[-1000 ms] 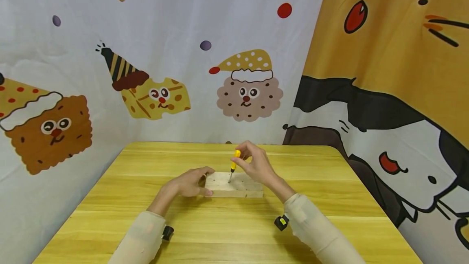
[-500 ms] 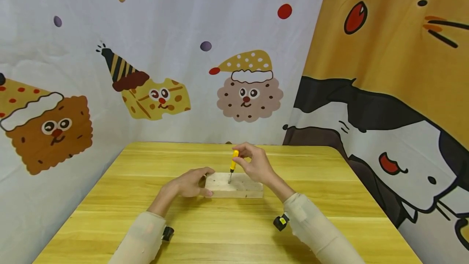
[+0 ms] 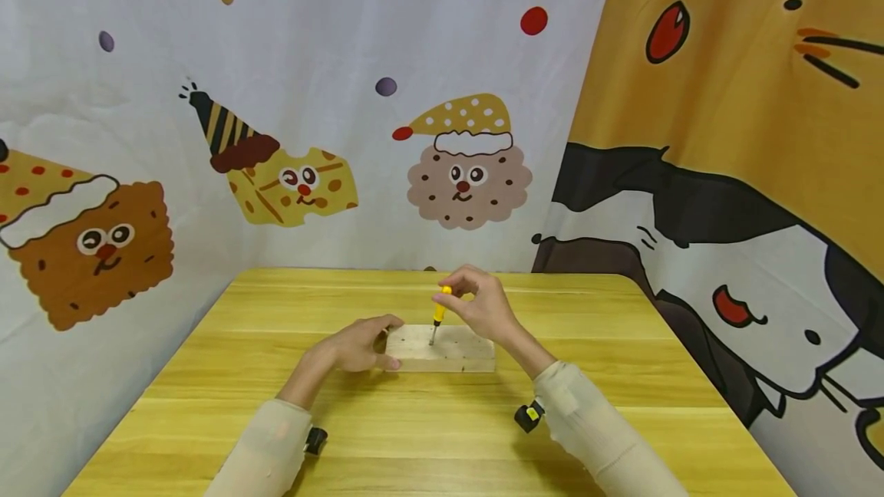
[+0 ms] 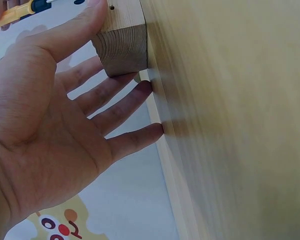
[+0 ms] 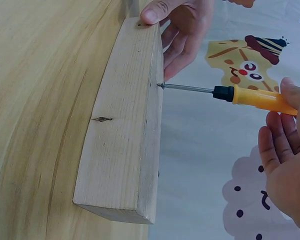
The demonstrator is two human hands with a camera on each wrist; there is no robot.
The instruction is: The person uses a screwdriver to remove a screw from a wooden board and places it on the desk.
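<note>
A pale wooden block [image 3: 452, 351] lies on the table in front of me. My left hand [image 3: 355, 345] grips its left end, thumb on the near side and fingers toward the far side. In the left wrist view, the lower fingers [image 4: 135, 140] are spread against the tabletop. With thumb and fingertips, my right hand [image 3: 489, 307] pinches the top of the yellow handle of a screwdriver [image 3: 439, 316]. The screwdriver stands nearly upright, leaning slightly right at the top. Its tip meets a small screw [image 5: 161, 85] that sticks out of the block's top face.
The yellow wood-grain table [image 3: 414, 443] reaches to a cartoon-printed curtain [image 3: 311, 37] behind and at both sides. A small hole [image 4: 112, 8] shows in the block near my left thumb. Dark wrist cameras [image 3: 529, 416] hang at both sleeves.
My right fingers have shifted slightly around the handle, and its top has tilted a little to and fro. The block and my left hand have stayed in place.
</note>
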